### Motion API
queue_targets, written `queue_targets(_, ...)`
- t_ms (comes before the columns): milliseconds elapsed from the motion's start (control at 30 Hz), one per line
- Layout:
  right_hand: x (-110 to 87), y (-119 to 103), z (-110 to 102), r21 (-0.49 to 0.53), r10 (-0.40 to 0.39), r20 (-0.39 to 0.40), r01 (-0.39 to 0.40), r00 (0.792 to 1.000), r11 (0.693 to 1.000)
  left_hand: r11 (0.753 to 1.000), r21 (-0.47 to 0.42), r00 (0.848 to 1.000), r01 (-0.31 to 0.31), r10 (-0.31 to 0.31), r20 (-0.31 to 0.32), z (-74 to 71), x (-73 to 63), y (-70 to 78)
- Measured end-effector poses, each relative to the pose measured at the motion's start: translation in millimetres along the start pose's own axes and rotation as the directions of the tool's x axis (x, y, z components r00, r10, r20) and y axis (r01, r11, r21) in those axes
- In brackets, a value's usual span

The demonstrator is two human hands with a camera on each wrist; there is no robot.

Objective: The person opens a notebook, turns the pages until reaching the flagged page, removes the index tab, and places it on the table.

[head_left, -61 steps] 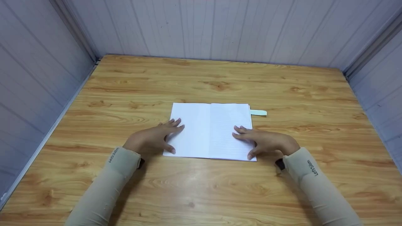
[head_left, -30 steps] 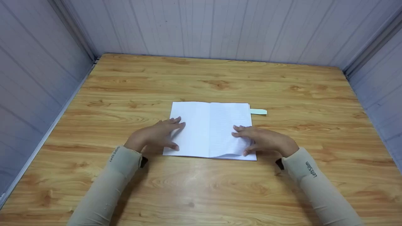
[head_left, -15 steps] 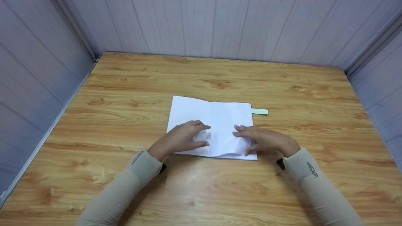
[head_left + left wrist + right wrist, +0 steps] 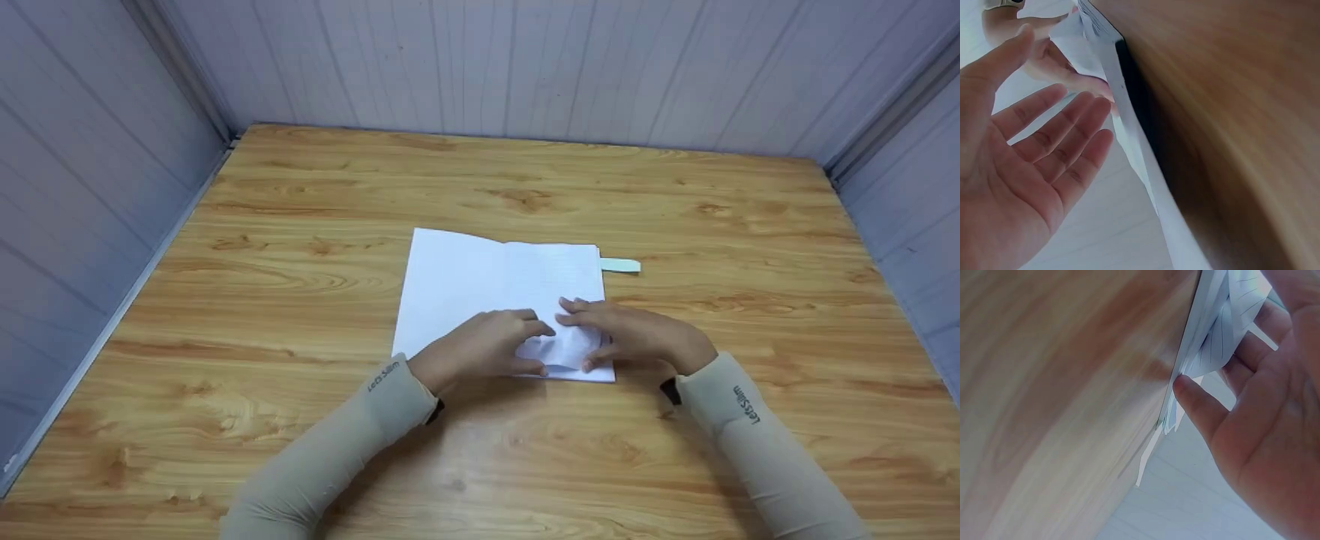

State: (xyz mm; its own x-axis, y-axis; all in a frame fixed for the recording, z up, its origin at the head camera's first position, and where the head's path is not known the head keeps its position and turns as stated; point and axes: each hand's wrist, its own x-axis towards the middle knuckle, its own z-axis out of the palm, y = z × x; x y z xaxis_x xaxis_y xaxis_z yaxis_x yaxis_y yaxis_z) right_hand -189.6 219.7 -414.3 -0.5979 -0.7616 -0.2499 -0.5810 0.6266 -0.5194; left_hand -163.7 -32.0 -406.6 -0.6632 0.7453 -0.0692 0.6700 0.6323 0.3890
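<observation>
The right hand pinches the buckled page, best done lightly to avoid creasing, beside the relaxed, empty left hand.

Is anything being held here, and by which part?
The right grip has a raised page of the open notebook between thumb and fingers, near the page's lower outer corner; whether pinched can't be told. The left grip holds nothing.

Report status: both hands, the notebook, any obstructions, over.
Left hand over open notebook, fingers loosely extended. Right hand touching right page, near edge buckled up. In the way: left hand hides part of notebook from head view.
</observation>
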Motion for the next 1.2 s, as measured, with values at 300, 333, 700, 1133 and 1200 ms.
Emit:
queue_targets(300, -0.8, 0.0, -0.4, -0.018, -0.007, -0.009, 0.007, 1.0, 1.0, 0.999, 0.038, 0.999, -0.039, 0.039, 0.0, 7.1, 8.8, 7.3)
queue_targets(333, -0.6, 0.0, -0.6, -0.016, -0.005, -0.006, 0.005, 1.0, 1.0, 0.998, 0.036, 0.999, -0.043, 0.044, -0.002, 7.2, 9.0, 7.3)
queue_targets(700, -1.3, 4.2, -0.7, 0.001, -0.005, 0.005, 0.005, 1.0, 1.0, 0.997, -0.013, 0.997, -0.076, 0.076, -0.016, 4.8, 9.8, 6.0)
queue_targets(1133, -15.2, 7.5, -15.1, 0.1, 0.081, -0.108, -0.07, 0.991, 0.993, 0.985, -0.083, 0.979, -0.15, 0.136, -0.151, 0.4, -3.6, 0.0)
queue_targets(1200, -16.5, 8.5, -17.1, 0.114, 0.096, -0.127, -0.081, 0.987, 0.99, 0.981, -0.113, 0.974, -0.156, 0.133, -0.184, 0.3, -6.0, -1.0)
